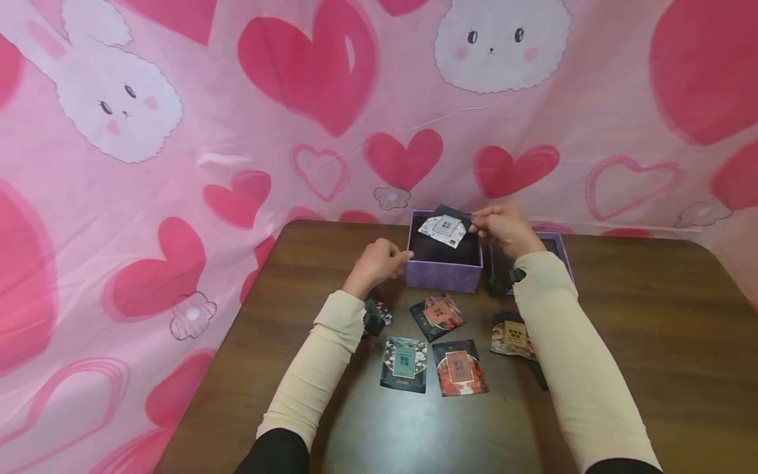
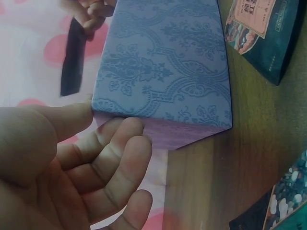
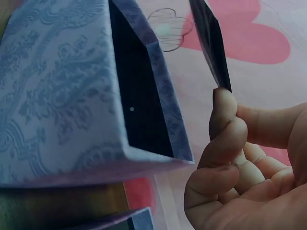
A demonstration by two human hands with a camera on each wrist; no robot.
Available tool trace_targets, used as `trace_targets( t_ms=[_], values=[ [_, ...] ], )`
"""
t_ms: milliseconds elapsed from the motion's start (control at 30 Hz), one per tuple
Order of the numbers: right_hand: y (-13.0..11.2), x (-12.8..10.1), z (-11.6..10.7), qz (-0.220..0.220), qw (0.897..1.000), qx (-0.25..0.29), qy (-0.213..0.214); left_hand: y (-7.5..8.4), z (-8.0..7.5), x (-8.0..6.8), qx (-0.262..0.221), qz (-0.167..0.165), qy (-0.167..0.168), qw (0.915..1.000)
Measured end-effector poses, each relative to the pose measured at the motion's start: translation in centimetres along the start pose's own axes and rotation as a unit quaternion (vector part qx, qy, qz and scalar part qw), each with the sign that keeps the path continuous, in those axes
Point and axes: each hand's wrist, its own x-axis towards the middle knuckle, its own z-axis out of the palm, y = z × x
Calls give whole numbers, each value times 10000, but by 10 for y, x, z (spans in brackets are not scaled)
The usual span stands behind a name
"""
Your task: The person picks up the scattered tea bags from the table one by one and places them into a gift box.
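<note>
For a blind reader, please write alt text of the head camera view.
A right hand pinches a small packet over an open purple box on a brown table; the left hand touches the box. Four more packets lie nearer.

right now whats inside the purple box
The purple box shows only a dark lining; its floor is hidden by its front wall. The right hand pinches a white packet over the opening.

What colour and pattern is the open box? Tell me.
The box is lilac purple with an embossed damask scroll pattern, its inside black; the left wrist view shows it best.
</note>
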Motion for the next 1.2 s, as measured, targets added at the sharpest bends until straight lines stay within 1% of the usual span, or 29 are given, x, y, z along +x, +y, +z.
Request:
trace_targets(
  t_ms=[133,200,333,433,533,633,933,1100,1200],
  values=[
    [3,1,3,-27,9999,90,48,2,0,-1,4,11,-4,10000],
    [3,1,5,-56,9999,115,77,2,0,-2,19,-34,1,10000],
    [4,0,6,-60,9999,-146,55,2,-2,-3,130,-104,7,9999],
    [6,-3,4,-149,9984,-515,172,2,-4,-3,164,-96,-32,9998],
    [5,-8,0,-304,9955,-840,321,2,-5,-2,152,-82,-61,9998],
    [2,-14,-4,-355,9925,-1114,351,2,-6,-2,182,-86,-40,9998],
    [1,-31,-20,-270,9902,-1336,303,-1,-8,-3,171,-35,-62,9998],
    [5,-38,-30,-342,9870,-1549,266,-2,-13,-3,74,-40,-28,10000],
    [10,-43,-37,-381,9867,-1563,215,-3,-14,-3,67,-38,-62,10000]
  ],
)
